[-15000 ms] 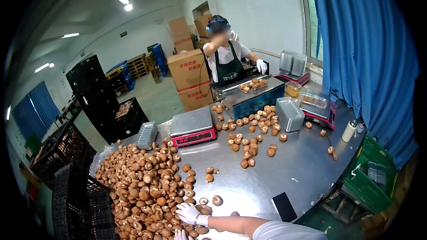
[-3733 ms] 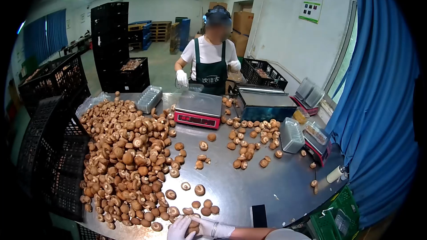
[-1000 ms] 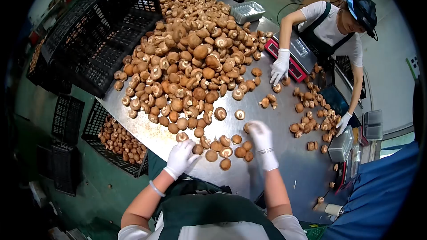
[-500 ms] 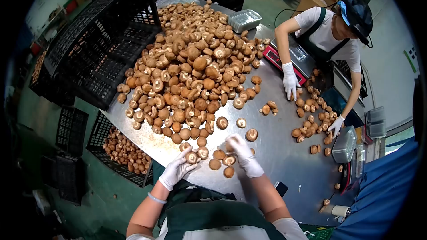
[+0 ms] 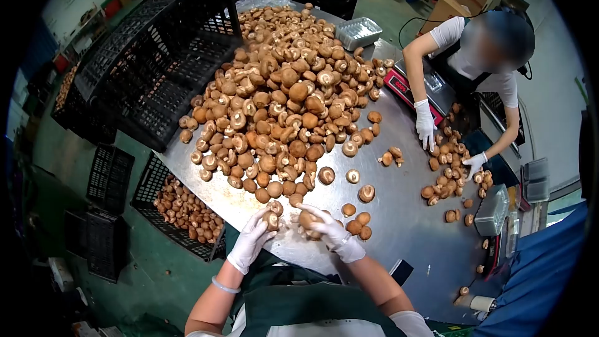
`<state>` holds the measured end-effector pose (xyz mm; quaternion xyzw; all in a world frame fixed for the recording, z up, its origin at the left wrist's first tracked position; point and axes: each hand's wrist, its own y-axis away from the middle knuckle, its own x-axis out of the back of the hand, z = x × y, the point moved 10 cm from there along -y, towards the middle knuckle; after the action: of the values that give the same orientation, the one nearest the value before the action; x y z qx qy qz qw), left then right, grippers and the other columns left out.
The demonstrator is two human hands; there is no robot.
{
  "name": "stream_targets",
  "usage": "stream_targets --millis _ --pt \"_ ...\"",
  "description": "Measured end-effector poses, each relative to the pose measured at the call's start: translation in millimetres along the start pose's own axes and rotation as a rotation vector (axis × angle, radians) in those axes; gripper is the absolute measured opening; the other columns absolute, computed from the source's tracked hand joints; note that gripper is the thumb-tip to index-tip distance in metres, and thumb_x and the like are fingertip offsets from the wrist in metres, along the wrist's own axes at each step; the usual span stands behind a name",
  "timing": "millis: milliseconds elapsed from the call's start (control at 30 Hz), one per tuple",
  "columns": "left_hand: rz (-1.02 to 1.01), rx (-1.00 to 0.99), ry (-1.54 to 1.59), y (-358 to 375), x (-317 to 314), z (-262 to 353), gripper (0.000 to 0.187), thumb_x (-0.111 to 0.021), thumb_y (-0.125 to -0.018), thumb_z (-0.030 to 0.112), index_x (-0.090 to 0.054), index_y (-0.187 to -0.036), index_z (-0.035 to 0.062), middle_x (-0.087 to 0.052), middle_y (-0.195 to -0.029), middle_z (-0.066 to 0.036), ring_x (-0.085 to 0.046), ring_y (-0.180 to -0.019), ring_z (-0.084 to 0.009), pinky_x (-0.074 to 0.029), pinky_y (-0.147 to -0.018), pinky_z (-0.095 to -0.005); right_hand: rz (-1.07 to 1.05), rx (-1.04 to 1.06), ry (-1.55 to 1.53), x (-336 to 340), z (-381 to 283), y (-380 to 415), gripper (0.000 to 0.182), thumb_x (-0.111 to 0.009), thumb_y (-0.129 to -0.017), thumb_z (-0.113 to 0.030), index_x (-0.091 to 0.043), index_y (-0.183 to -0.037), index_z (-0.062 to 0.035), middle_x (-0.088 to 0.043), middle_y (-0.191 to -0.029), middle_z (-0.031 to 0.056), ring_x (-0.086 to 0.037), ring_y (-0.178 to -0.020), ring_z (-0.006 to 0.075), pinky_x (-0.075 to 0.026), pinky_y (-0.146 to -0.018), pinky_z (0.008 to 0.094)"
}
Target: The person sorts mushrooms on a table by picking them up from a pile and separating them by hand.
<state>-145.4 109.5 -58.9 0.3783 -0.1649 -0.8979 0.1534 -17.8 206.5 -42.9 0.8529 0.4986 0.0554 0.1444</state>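
Note:
My left hand (image 5: 249,240), in a white glove, has its fingers closed round brown-capped mushrooms (image 5: 271,219) at the near edge of the big heap. Facing it, my gloved right hand (image 5: 332,232) grips a mushroom (image 5: 307,219) by the cap, with pale stems showing under its fingers. Only a narrow gap separates the two hands, low over the metal table. Just right of my right hand lies a small group of loose mushrooms (image 5: 354,227), caps up. Beyond both hands rises the large mushroom heap (image 5: 281,93).
A black crate (image 5: 156,56) lies tipped beside the heap; another crate (image 5: 145,188) on the floor holds mushrooms. Across the metal table (image 5: 399,218), a co-worker's gloved hands (image 5: 425,126) are among mushrooms by a red scale (image 5: 399,84). Clear plastic trays (image 5: 359,32) sit at the back.
My right hand has moved toward my left and now grips a mushroom. The loose mushrooms now lie to its right. The co-worker's far hand has shifted among the mushrooms. My view has shifted slightly.

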Motion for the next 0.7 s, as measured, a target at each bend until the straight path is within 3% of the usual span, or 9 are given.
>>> stream_targets --millis 67,100,200,233,300,433,533,600,700 --pt "0.050 0.030 -0.024 1 -9 1 0.052 -0.056 -0.092 0.013 -0.035 -0.139 0.0049 -0.048 -0.130 -0.008 -0.056 -0.106 -0.0160 -0.046 -0.092 -0.0275 -0.316 0.096 -1.127 -22 -1 11 0.072 -0.059 -0.084 -0.031 -0.027 -0.143 -0.0050 -0.048 -0.133 0.0169 -0.052 -0.117 0.0294 -0.046 -0.095 0.0422" --pt "0.021 -0.055 -0.108 -1 -15 8 0.051 -0.056 -0.091 0.010 -0.036 -0.138 0.0038 -0.048 -0.130 -0.008 -0.055 -0.108 -0.0151 -0.045 -0.093 -0.0275 -0.291 0.121 -1.220 -25 -5 14 0.079 -0.058 -0.084 -0.038 -0.020 -0.145 -0.0037 -0.041 -0.139 0.0196 -0.044 -0.124 0.0350 -0.044 -0.096 0.0479" --pt "-0.036 -0.244 -0.323 2 -45 26 0.050 -0.056 -0.088 0.001 -0.040 -0.135 -0.0006 -0.049 -0.131 -0.010 -0.051 -0.116 -0.0165 -0.042 -0.097 -0.0283 -0.189 0.153 -1.340 -31 0 12 0.079 -0.057 -0.084 -0.040 -0.021 -0.145 -0.0055 -0.031 -0.144 0.0195 -0.036 -0.129 0.0375 -0.044 -0.094 0.0538" --pt "-0.061 -0.363 -0.604 5 -61 34 0.048 -0.058 -0.087 0.003 -0.043 -0.132 -0.0007 -0.050 -0.131 -0.012 -0.050 -0.118 -0.0208 -0.040 -0.099 -0.0309 -0.163 0.178 -1.391 -33 5 11 0.078 -0.057 -0.085 -0.042 -0.021 -0.145 -0.0066 -0.026 -0.147 0.0194 -0.031 -0.131 0.0390 -0.043 -0.093 0.0572" --pt "-0.143 -0.512 -1.205 5 -93 36 0.044 -0.063 -0.084 0.012 -0.052 -0.125 0.0007 -0.053 -0.129 -0.017 -0.045 -0.124 -0.0333 -0.033 -0.106 -0.0389 -0.147 0.159 -1.518 -39 20 10 0.069 -0.052 -0.090 -0.040 -0.023 -0.144 -0.0068 -0.034 -0.142 0.0188 -0.039 -0.126 0.0393 -0.044 -0.091 0.0579" --pt "-0.092 -0.524 -1.141 -8 -80 31 0.048 -0.063 -0.084 0.020 -0.051 -0.128 0.0033 -0.052 -0.129 -0.018 -0.043 -0.125 -0.0342 -0.031 -0.107 -0.0395 0.059 0.133 -1.678 -6 26 17 0.053 -0.046 -0.093 -0.043 -0.043 -0.126 -0.0010 -0.049 -0.124 0.0201 -0.048 -0.116 0.0385 -0.051 -0.085 0.0489" --pt "0.036 -0.466 -1.093 -13 -50 42 0.039 -0.063 -0.084 0.015 -0.056 -0.120 0.0018 -0.057 -0.120 -0.018 -0.053 -0.115 -0.0316 -0.040 -0.099 -0.0368 0.588 -0.031 -1.514 62 21 46 0.047 -0.045 -0.094 -0.044 -0.050 -0.112 -0.0004 -0.055 -0.110 0.0179 -0.053 -0.105 0.0335 -0.052 -0.083 0.0457" --pt "0.100 -0.551 -1.176 -12 -42 47 0.029 -0.063 -0.082 0.012 -0.062 -0.110 0.0025 -0.062 -0.111 -0.016 -0.057 -0.107 -0.0319 -0.044 -0.094 -0.0367 0.447 0.340 -1.423 150 47 45 0.053 -0.047 -0.092 -0.049 -0.050 -0.112 0.0002 -0.054 -0.111 0.0188 -0.053 -0.105 0.0343 -0.052 -0.084 0.0444" --pt "0.021 -0.581 -1.266 -14 -53 35 0.021 -0.062 -0.082 0.011 -0.065 -0.101 0.0043 -0.064 -0.100 -0.014 -0.059 -0.096 -0.0317 -0.047 -0.087 -0.0374 0.900 0.476 -1.483 253 44 82 0.060 -0.049 -0.090 -0.051 -0.048 -0.120 0.0009 -0.049 -0.124 0.0200 -0.051 -0.114 0.0352 -0.051 -0.087 0.0448"
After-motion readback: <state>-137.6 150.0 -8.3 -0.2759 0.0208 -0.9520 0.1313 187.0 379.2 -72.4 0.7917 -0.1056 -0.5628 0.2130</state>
